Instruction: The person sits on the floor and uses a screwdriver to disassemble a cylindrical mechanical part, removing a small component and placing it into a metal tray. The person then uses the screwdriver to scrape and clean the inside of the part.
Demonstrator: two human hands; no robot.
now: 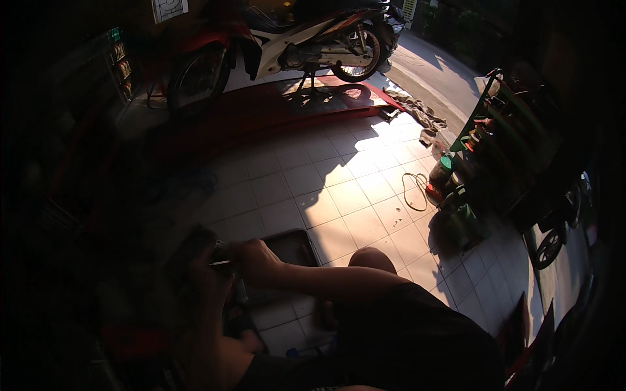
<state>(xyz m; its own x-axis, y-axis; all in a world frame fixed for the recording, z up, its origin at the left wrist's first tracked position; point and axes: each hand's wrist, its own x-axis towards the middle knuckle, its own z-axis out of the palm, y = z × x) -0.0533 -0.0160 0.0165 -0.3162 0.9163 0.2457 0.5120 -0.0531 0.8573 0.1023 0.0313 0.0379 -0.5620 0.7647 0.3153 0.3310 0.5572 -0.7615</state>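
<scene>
Both of my hands come together in deep shadow at the lower left. My right hand (256, 259) is closed, its fingers pressed against a small shiny metal piece (220, 262) whose kind I cannot make out. My left hand (210, 272) lies right beside it, around the same dark thing; its fingers are mostly lost in the dark. A dark shallow tray (310, 246) rests on the tiles just beyond my right wrist. My bare knee (372, 259) shows past my right forearm.
A red-and-white motorcycle (287, 55) stands on a red lift platform (274, 114) at the back. To the right are a green tool rack (478, 117), a green-lidded jar (443, 168), a loop of cord (415, 192) and crumpled rags (424, 117). Sunlight crosses the white floor tiles (355, 199).
</scene>
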